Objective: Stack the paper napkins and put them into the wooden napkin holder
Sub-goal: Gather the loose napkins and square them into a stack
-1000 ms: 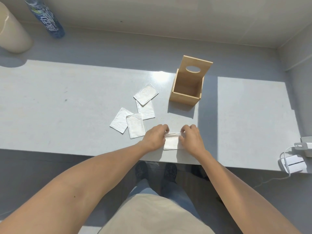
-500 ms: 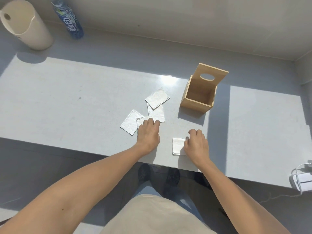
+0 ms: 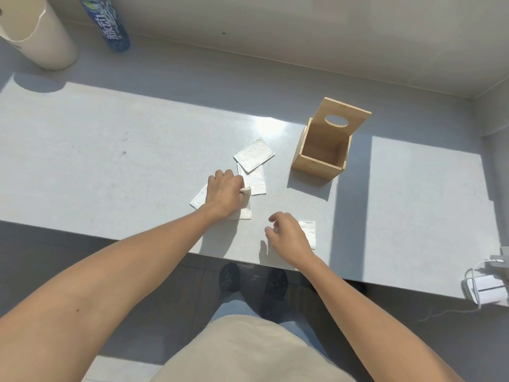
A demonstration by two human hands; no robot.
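head view | left hand pinching up a loose napkin from the scattered ones, probably to stack it | right hand loosely curled, holding nothing, over the started napkin stack | wooden napkin holder empty, waiting beyond

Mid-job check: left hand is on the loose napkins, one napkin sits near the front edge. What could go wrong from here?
1. The napkin under the right hand lies close to the table's front edge; a careless sweep might push it off.
2. The left hand covers overlapping napkins, so it may drag several at once and misalign the stack.
3. The wooden napkin holder stands empty and may slide when napkins are pushed in.
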